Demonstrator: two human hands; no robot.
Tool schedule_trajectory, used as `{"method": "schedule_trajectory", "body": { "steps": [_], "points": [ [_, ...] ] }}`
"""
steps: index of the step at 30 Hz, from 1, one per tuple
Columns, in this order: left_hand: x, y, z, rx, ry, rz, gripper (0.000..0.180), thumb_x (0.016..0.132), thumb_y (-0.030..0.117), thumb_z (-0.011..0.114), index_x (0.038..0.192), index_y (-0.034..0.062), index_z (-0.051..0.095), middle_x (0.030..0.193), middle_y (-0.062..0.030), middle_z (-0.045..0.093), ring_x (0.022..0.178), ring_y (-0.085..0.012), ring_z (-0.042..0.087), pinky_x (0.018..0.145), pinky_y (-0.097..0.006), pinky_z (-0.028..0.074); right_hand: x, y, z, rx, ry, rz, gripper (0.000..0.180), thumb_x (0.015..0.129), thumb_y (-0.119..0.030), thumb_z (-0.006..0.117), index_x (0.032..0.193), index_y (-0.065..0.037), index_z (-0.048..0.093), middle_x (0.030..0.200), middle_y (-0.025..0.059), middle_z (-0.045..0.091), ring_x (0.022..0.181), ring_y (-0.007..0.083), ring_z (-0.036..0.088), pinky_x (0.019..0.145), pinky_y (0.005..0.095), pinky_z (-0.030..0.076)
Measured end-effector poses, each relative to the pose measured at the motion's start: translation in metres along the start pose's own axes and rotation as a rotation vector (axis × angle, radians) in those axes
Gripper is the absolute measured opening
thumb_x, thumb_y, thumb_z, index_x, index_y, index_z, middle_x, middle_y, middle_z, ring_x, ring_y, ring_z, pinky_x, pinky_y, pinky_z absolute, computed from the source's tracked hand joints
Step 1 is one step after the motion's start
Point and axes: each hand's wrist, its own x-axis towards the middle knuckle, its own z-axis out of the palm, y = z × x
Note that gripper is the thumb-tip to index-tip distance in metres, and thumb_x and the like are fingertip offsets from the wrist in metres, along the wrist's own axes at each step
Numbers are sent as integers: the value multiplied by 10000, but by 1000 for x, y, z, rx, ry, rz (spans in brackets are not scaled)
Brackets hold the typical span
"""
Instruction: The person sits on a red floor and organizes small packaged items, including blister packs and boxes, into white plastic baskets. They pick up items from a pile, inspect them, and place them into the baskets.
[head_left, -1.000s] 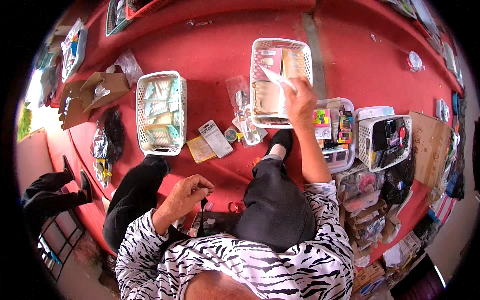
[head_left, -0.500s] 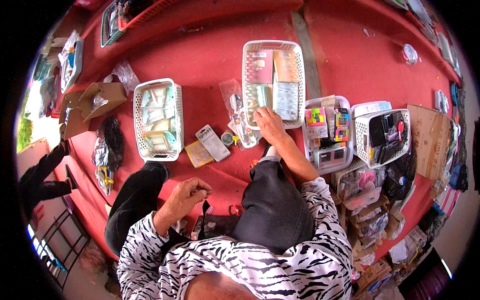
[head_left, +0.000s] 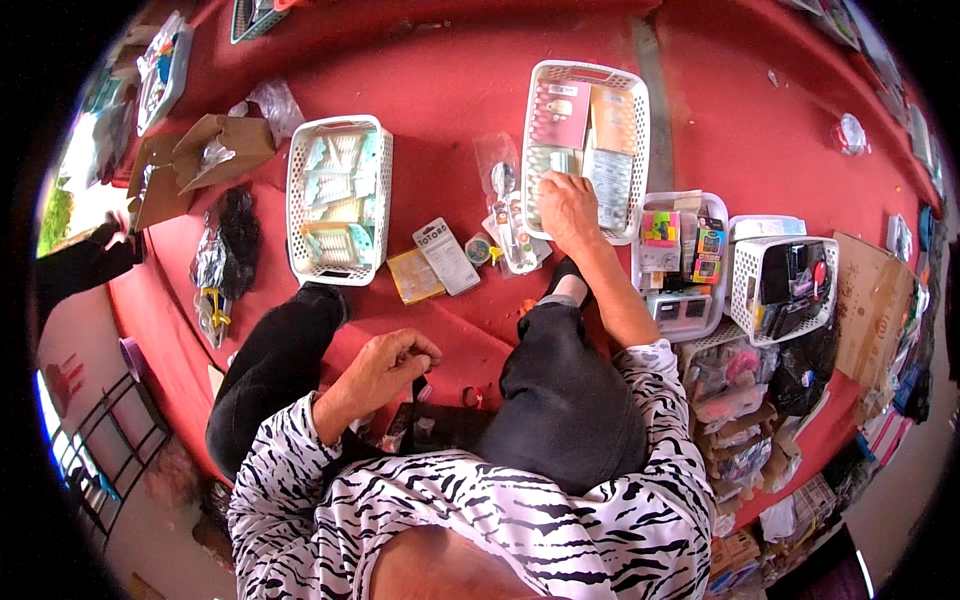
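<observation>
My right hand (head_left: 570, 212) reaches over the near edge of a white plastic basket (head_left: 642, 130), its fingers bent down among the packages. Just beyond the fingertips lies a pale green and white packet (head_left: 560, 160); whatever the fingers grip is hidden beneath them. Behind it in the basket are a pink box (head_left: 561, 114) and an orange box (head_left: 612, 120), with a white printed pack (head_left: 612, 185) beside the hand. Above my lap hangs my left hand (head_left: 385, 365), fingers curled in, with nothing visible in them. A black strap (head_left: 411, 415) dangles just under it.
A second white basket (head_left: 382, 200) holds several clear packets. Between the baskets lie a white card (head_left: 446, 256), a yellow packet (head_left: 414, 277) and a tape roll (head_left: 479, 249). To the right are a white bin (head_left: 722, 290) of boxes, another basket (head_left: 741, 290) and cardboard (head_left: 872, 300).
The whole view has shifted, so the baskets appear higher and further right. My right hand stays at the near end of the basket. My left hand stays curled above my lap.
</observation>
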Motion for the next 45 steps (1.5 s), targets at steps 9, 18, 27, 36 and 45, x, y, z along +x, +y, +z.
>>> {"method": "schedule_trajectory", "body": {
  "steps": [9,18,27,36,45],
  "points": [
    [-4,0,1,-78,-29,-61,137,815,60,513,909,-25,566,744,-49,587,630,-74,536,538,-224,452,-65,-51,22,150,-486,140,429,771,-365,593,864,52,567,681,169,599,650,288,621,575,382,501],
    [0,-2,2,-67,-7,-40,140,818,52,508,913,-30,569,806,-68,614,721,-103,579,639,-239,470,-48,-51,83,-25,-420,133,629,756,-358,586,1026,192,443,771,238,605,709,327,617,653,405,493],
    [0,3,1,-29,-32,-69,142,819,56,511,912,-33,572,811,-76,618,733,-112,582,656,-243,469,-55,-62,79,148,-357,285,268,754,-181,526,868,61,507,672,184,597,596,324,613,552,394,502],
    [0,0,0,-37,1,-33,148,817,58,517,918,-37,570,802,-75,620,717,-109,575,645,-241,465,-47,-50,75,929,-177,469,186,768,-149,478,697,22,467,626,212,506,583,313,522,585,422,415],
    [4,1,-5,-264,141,-62,297,811,19,502,1106,-11,478,972,-69,563,831,-111,539,695,-234,445,-20,-48,25,1769,-397,561,270,800,-86,406,984,34,563,841,11,574,740,82,515,712,215,428]
  ]
}}
